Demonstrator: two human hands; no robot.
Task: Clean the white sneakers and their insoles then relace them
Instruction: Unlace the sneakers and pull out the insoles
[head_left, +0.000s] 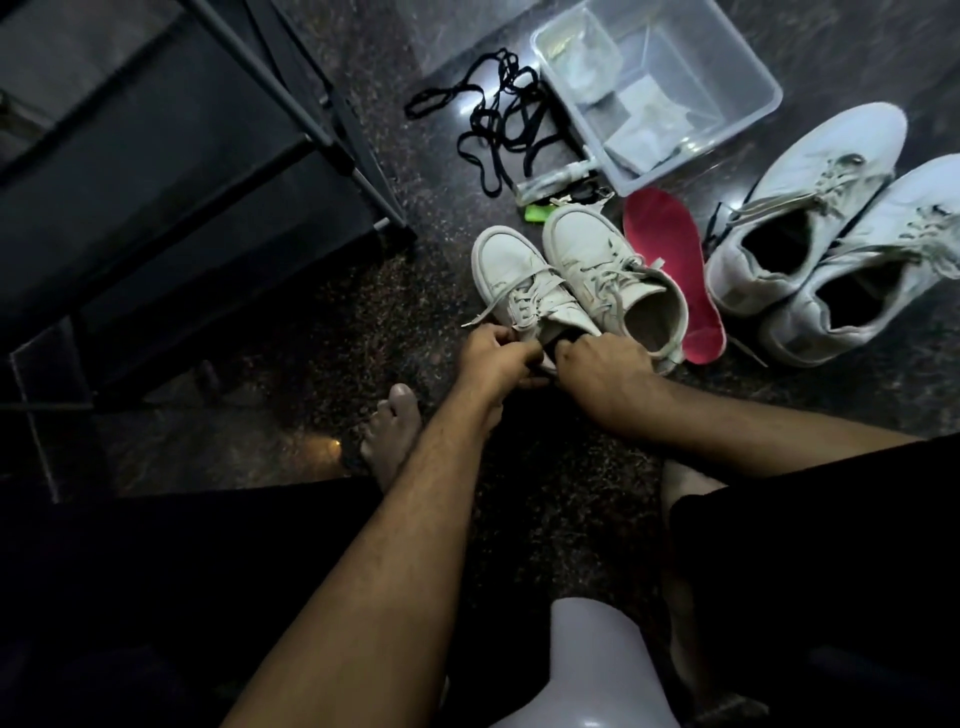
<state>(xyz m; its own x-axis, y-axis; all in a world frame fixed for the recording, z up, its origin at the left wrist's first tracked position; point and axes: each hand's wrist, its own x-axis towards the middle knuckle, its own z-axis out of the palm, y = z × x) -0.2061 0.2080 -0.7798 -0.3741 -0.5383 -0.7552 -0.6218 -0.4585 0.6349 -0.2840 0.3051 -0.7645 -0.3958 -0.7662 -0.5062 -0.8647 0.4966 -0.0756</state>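
Both your hands are down on the dark floor (363, 322), working at the heel end of a small white shoe (519, 280). Your left hand (493, 358) has its fingers curled tight on the heel edge of that shoe, and your right hand (597, 364) is curled too, pinching the same shoe's opening right beside the left hand, so the two hands almost touch. The shoe has its laces in, and one loose lace end trails out past your left hand. Just past your right hand sits the second small shoe (618, 280), touching the first one, with its mouth open toward you. Beyond that, further to the right of your right hand, a red insole (670, 260) lies flat on the floor, right against the second shoe. Well off to the right are two big white sneakers (831, 234), side by side, laced and open at the top. Far ahead of your hands a heap of black laces (498, 119) lies on the floor, next to a clear plastic box (748, 67) with some pale things inside that are too blurry to name. A small green thing (535, 213) lies just ahead of the small shoes. Your bare foot (395, 431) rests on the floor behind your left hand.
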